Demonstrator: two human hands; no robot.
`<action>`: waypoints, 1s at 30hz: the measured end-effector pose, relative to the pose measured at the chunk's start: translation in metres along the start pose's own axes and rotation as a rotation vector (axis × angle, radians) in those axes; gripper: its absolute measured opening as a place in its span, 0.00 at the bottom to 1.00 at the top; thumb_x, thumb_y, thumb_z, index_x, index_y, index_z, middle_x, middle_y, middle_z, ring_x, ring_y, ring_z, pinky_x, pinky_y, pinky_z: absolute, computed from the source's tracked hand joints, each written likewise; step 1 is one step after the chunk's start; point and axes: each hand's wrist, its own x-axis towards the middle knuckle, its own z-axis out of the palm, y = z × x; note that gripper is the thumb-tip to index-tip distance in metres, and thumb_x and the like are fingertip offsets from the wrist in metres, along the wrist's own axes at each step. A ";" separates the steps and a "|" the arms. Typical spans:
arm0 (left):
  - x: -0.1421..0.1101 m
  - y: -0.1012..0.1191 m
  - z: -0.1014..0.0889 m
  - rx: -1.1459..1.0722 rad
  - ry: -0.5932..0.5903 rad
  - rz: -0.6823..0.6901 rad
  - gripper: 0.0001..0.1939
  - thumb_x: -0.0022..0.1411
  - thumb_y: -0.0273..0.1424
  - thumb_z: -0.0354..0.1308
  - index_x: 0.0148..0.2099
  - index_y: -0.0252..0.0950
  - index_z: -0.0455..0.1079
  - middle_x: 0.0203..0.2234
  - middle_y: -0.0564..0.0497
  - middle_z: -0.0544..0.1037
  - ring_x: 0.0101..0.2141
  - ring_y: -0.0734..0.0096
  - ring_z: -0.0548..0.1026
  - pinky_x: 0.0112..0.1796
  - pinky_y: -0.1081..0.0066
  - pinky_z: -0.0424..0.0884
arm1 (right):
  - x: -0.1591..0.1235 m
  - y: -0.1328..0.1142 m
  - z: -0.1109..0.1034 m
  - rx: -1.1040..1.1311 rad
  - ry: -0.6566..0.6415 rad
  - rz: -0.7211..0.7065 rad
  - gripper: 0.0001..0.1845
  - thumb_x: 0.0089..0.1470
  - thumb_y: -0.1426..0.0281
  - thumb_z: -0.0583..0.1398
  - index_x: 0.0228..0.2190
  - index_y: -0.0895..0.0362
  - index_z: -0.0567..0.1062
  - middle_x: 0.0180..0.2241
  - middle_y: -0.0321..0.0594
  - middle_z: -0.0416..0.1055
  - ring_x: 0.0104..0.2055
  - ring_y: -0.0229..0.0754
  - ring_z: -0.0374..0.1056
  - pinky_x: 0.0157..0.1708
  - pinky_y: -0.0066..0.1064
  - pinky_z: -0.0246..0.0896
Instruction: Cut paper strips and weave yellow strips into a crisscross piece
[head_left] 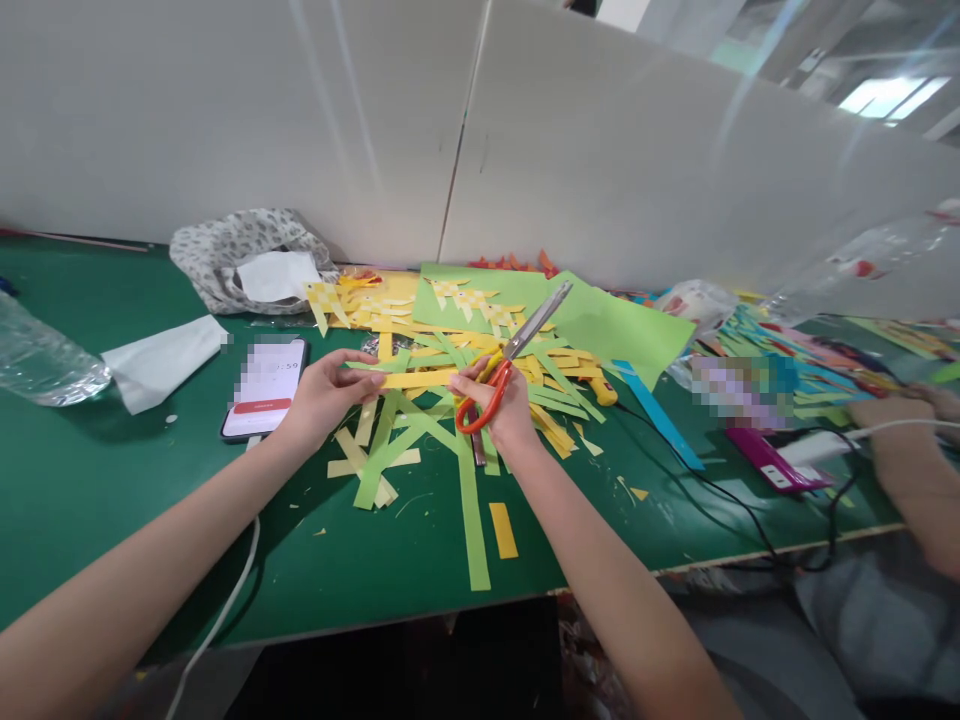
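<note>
Between my two hands a yellow paper strip (418, 380) is stretched level. My left hand (337, 388) pinches its left end between thumb and fingers. The strip's other end is in the fingertips of my right hand (508, 408), which also holds scissors (491, 392) with red and yellow handles. Their metal blades point up and away to the right. Below and behind the hands lies a loose pile of green paper strips (435, 425) and yellow strips. Woven yellow-and-white paper fish (326, 300) lie behind the pile, some on a green paper sheet (622, 320).
A lit phone (264, 388) on a white cable lies left of my left hand. A yellow-handled tool (602, 390) with a black cord is right of the pile, near blue strips (660, 415). Another person's arm (911, 465) reaches in at right. A pale partition (300, 120) stands behind the table.
</note>
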 end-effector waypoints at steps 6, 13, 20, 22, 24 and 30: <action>0.000 0.007 -0.001 0.014 0.045 0.078 0.16 0.45 0.31 0.71 0.35 0.36 0.69 0.24 0.52 0.78 0.26 0.73 0.77 0.29 0.77 0.72 | -0.001 -0.001 0.001 -0.039 -0.064 0.079 0.21 0.28 0.73 0.71 0.25 0.56 0.67 0.21 0.27 0.68 0.25 0.37 0.71 0.34 0.36 0.73; -0.010 0.015 0.014 -0.338 -0.025 -0.204 0.14 0.52 0.30 0.66 0.40 0.33 0.69 0.35 0.47 0.79 0.36 0.70 0.79 0.36 0.76 0.76 | -0.008 -0.004 0.010 0.047 0.012 0.038 0.22 0.28 0.72 0.71 0.25 0.56 0.66 0.22 0.29 0.70 0.26 0.38 0.72 0.36 0.36 0.72; -0.018 0.011 0.025 -0.301 -0.034 -0.309 0.08 0.50 0.26 0.67 0.32 0.30 0.72 0.31 0.46 0.81 0.34 0.74 0.79 0.37 0.80 0.74 | -0.014 0.004 0.018 0.017 -0.062 0.043 0.20 0.30 0.72 0.70 0.24 0.54 0.65 0.24 0.29 0.68 0.29 0.38 0.72 0.37 0.38 0.72; -0.016 0.009 0.023 -0.350 -0.010 -0.317 0.08 0.50 0.26 0.68 0.31 0.31 0.72 0.29 0.48 0.80 0.33 0.75 0.79 0.36 0.80 0.74 | -0.015 0.009 0.019 -0.019 -0.130 0.014 0.18 0.32 0.72 0.69 0.23 0.54 0.65 0.24 0.29 0.68 0.28 0.38 0.71 0.37 0.39 0.72; -0.015 0.007 0.021 -0.384 -0.007 -0.315 0.09 0.49 0.26 0.68 0.31 0.32 0.71 0.27 0.49 0.80 0.32 0.76 0.79 0.35 0.81 0.74 | -0.016 0.013 0.019 -0.045 -0.182 -0.008 0.17 0.34 0.71 0.69 0.24 0.54 0.66 0.24 0.28 0.66 0.28 0.38 0.71 0.37 0.40 0.73; -0.016 0.007 0.022 -0.411 0.015 -0.291 0.10 0.47 0.26 0.69 0.31 0.33 0.71 0.24 0.51 0.79 0.27 0.79 0.78 0.32 0.83 0.73 | -0.017 0.016 0.018 -0.142 -0.215 -0.007 0.15 0.37 0.69 0.67 0.25 0.53 0.65 0.25 0.31 0.69 0.28 0.40 0.72 0.36 0.39 0.73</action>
